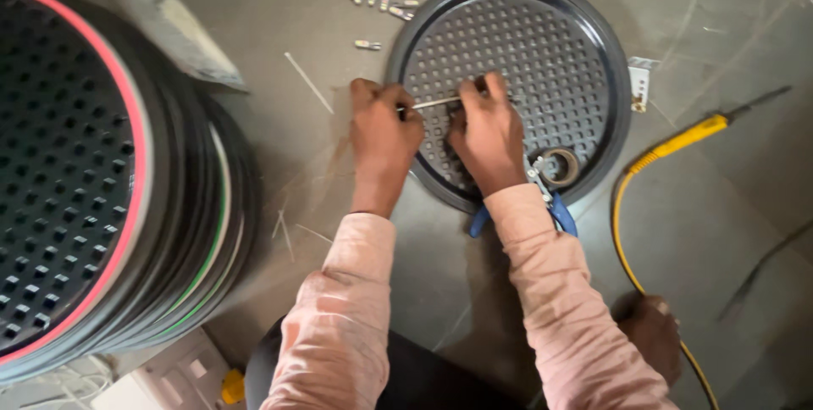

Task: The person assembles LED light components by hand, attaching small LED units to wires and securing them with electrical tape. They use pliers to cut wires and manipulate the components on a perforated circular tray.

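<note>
Both hands pinch one thin pale strip (430, 103) over the round grey perforated panel (542, 54) on the floor: left hand (383, 135) clamped on its left end, right hand (487, 135) on its right. Fingers hide the strip's ends. Just below the right wrist, blue-handled pliers (561, 211) lie mostly covered by the sleeve.

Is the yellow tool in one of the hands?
No, the yellow tool lies on the floor, away from both hands, which pinch a thin strip over the round panel.
</note>
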